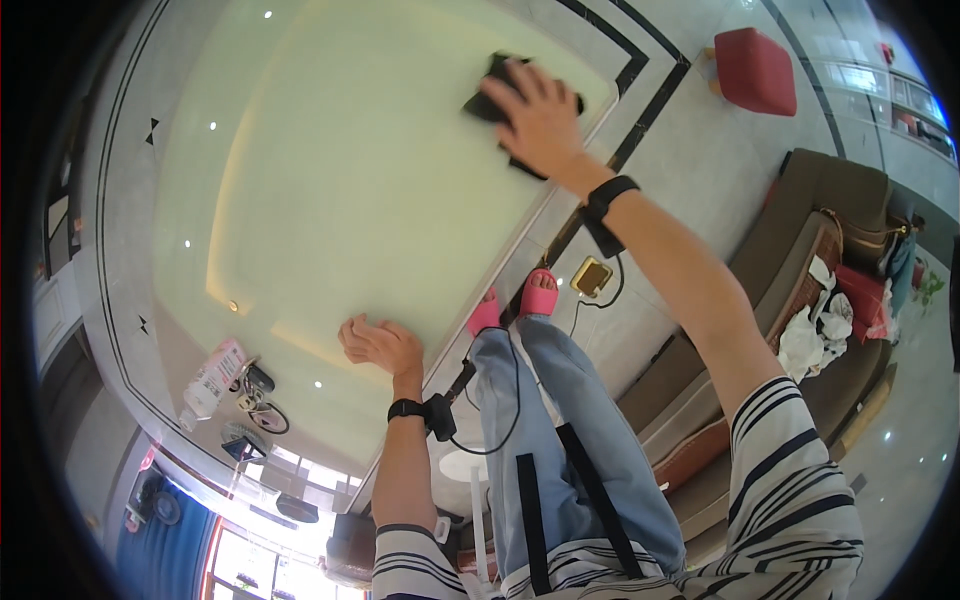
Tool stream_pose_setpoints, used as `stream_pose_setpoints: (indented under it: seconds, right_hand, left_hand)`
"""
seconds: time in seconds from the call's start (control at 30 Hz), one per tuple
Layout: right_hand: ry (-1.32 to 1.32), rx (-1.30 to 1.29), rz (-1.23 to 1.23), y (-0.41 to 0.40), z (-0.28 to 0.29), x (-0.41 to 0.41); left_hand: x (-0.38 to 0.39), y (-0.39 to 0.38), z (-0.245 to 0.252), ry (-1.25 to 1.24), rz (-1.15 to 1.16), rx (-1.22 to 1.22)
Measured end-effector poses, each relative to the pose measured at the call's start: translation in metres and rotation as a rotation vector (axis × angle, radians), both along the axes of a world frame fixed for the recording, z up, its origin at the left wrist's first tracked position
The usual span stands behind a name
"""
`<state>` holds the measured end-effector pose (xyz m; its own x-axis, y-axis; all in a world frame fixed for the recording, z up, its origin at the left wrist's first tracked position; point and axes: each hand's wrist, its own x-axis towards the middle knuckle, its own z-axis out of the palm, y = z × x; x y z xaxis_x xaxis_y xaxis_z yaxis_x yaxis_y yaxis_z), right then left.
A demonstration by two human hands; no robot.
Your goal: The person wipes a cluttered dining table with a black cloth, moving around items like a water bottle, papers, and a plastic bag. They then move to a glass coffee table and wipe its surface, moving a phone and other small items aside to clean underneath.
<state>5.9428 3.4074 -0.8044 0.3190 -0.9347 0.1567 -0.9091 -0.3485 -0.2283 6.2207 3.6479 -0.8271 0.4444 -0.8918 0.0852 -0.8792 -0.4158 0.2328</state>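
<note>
My right hand (541,124) is over a black cloth (491,97) near the far right corner of a glossy pale green tabletop (345,195). Its fingers are spread on the cloth, and both are slightly blurred. The cloth lies bunched, with parts of it showing past the fingers and below the palm. Near the table's front edge, my left hand (382,345) holds nothing, its fingers loosely curled and a little apart. Whether it touches the glossy surface I cannot tell. Each wrist wears a black strap with a small cabled device.
A bottle (214,382) with a pink label and a bunch of keys (247,401) lie on the table's left part. A brown sofa (757,247) with clothes (814,330) runs along the right. A red stool (755,71) stands beyond. Cables hang by my legs.
</note>
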Motion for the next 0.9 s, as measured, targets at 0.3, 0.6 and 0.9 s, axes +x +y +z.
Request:
stream_pose_setpoints:
  seconds: [0.3, 0.6, 0.9]
  right_hand:
    - [0.020, 0.168, 0.152, 0.101, 0.005, 0.068]
    - [0.004, 0.025, -0.061, -0.045, 0.005, -0.021]
    - [-0.054, 0.155, 0.603, 0.048, 0.000, 0.000]
  left_hand:
    - [0.000, 0.003, 0.000, -0.006, -0.015, 0.014]
    - [0.004, 0.005, -0.004, -0.022, -0.030, 0.040]
    - [0.006, 0.016, -0.008, -0.085, -0.018, 0.022]
